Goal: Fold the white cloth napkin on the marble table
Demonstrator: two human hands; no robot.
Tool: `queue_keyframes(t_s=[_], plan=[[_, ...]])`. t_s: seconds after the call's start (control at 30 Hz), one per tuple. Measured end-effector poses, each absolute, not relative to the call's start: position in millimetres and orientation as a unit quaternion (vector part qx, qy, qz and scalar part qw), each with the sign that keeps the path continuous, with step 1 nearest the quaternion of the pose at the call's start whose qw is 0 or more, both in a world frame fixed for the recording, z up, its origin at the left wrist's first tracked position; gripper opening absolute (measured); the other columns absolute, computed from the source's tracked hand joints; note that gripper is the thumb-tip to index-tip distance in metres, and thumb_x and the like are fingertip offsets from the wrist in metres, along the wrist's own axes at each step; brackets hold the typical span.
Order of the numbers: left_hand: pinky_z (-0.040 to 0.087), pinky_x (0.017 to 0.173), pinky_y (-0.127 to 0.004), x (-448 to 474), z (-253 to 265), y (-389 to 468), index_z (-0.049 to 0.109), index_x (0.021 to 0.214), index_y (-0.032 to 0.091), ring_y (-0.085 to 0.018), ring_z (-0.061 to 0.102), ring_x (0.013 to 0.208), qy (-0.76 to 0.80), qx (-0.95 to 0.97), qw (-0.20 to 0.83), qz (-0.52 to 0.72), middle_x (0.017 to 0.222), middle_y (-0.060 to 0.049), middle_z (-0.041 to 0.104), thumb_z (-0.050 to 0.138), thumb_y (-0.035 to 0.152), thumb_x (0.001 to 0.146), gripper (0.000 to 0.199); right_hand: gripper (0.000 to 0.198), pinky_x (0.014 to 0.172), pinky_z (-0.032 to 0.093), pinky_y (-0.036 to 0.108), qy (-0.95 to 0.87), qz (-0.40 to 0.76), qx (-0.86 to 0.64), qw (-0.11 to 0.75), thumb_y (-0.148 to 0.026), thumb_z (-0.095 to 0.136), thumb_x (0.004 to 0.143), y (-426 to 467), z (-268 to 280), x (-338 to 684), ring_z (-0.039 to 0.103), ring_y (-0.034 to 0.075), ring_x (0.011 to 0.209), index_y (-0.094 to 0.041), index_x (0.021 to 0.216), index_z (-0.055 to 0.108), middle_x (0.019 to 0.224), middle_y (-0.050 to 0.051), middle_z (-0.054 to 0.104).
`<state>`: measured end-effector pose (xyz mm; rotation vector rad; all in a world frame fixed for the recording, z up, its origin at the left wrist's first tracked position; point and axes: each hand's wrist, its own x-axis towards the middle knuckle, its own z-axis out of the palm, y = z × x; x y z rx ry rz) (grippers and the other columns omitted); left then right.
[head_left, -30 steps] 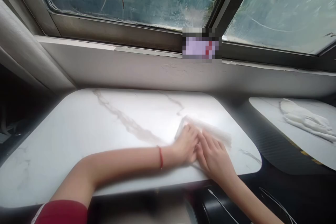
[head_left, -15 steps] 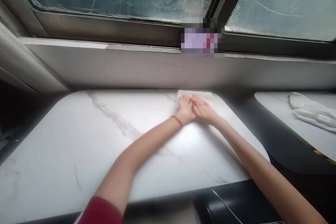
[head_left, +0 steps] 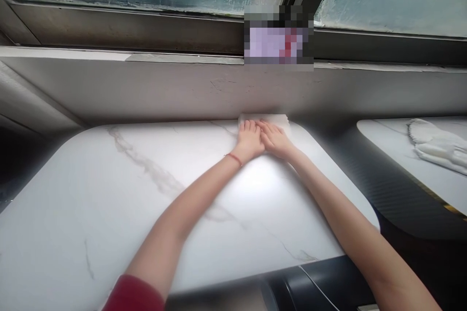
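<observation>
A folded white cloth [head_left: 280, 119] lies flat at the far edge of the white marble-patterned table [head_left: 146, 223], against the wall. My left hand [head_left: 251, 141] rests on the cloth's left part, palm down, fingers stretched forward; a thin red band circles its wrist. Beside it and touching it, my right hand [head_left: 274, 138] also lies flat on the cloth, fingers extended. Both hands press from above and cover the near part of the cloth.
On the right stands a second marble-patterned tabletop [head_left: 386, 131], with white gloves [head_left: 438, 141] lying on it. A window frame [head_left: 146, 29] and a blurred-out patch [head_left: 273, 43] are above the wall. A thin white cable [head_left: 317, 286] runs near the front edge.
Both hands and the cloth sit slightly farther left and higher in view, still flat together. The camera view has shifted a little, and the window shows higher up.
</observation>
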<state>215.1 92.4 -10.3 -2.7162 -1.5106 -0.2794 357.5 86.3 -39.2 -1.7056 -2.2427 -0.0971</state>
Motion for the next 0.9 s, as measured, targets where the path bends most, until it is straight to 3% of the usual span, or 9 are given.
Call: queue_keyframes(t_s=[0.13, 0.27, 0.47, 0.63, 0.77, 0.9], plan=[[0.029, 0.113, -0.044, 212.4, -14.5, 94.2, 0.045, 0.145, 0.002, -0.032, 0.043, 0.132, -0.475, -0.873, 0.004, -0.114, 0.146, -0.021, 0.048, 0.035, 0.032, 0.096, 0.059, 0.053, 0.112, 0.038, 0.046, -0.778, -0.029, -0.609, 0.149, -0.032, 0.024, 0.1, 82.1, -26.5, 354.4, 0.046, 0.028, 0.14, -0.013, 0.146, 0.044, 0.151, 0.015, 0.05], [0.029, 0.114, -0.045, 210.0, -16.9, 93.0, 0.041, 0.149, 0.005, -0.032, 0.041, 0.137, -0.441, -0.89, 0.015, -0.115, 0.148, -0.022, 0.047, 0.035, 0.035, 0.098, 0.059, 0.042, 0.093, 0.048, 0.041, -0.754, -0.018, -0.653, 0.075, -0.024, 0.033, 0.096, 72.9, 0.7, 352.3, 0.063, 0.031, 0.115, -0.011, 0.127, 0.057, 0.131, 0.019, 0.065], [0.029, 0.116, -0.046, 212.8, -15.3, 68.8, 0.034, 0.153, 0.009, -0.031, 0.031, 0.148, -0.366, -0.926, 0.014, -0.093, 0.158, -0.021, 0.037, 0.033, 0.036, 0.1, 0.059, 0.036, 0.077, 0.051, 0.037, -0.686, -0.057, -0.725, -0.011, -0.021, 0.036, 0.096, 36.9, 19.0, 341.7, 0.07, 0.032, 0.095, -0.01, 0.104, 0.069, 0.101, 0.022, 0.073], [0.026, 0.118, -0.043, 229.0, -18.6, 19.6, 0.035, 0.152, 0.008, -0.029, 0.029, 0.15, -0.266, -0.961, 0.008, -0.079, 0.159, -0.018, 0.038, 0.043, 0.034, 0.095, 0.063, 0.044, 0.06, 0.053, 0.049, -0.685, -0.122, -0.718, 0.024, -0.025, 0.035, 0.093, -34.3, -11.7, 349.7, 0.069, 0.036, 0.07, -0.006, 0.102, 0.074, 0.073, 0.026, 0.07], [0.029, 0.115, -0.046, 244.5, -24.9, -30.6, 0.038, 0.15, 0.01, -0.03, 0.033, 0.147, -0.184, -0.976, 0.013, -0.115, 0.155, -0.018, 0.042, 0.042, 0.036, 0.095, 0.061, 0.052, 0.048, 0.047, 0.05, -0.674, -0.176, -0.717, 0.04, -0.023, 0.028, 0.092, -107.6, -37.9, 374.5, 0.064, 0.036, 0.056, -0.008, 0.091, 0.078, 0.065, 0.025, 0.065], [0.035, 0.11, -0.048, 251.3, -27.2, -59.6, 0.042, 0.148, 0.01, -0.032, 0.039, 0.142, -0.145, -0.98, 0.018, -0.133, 0.152, -0.02, 0.045, 0.04, 0.037, 0.097, 0.058, 0.045, 0.057, 0.048, 0.053, -0.64, -0.215, -0.732, 0.092, -0.03, 0.039, 0.09, -153.8, -54.5, 394.5, 0.065, 0.037, 0.064, -0.013, 0.106, 0.077, 0.066, 0.02, 0.064]])
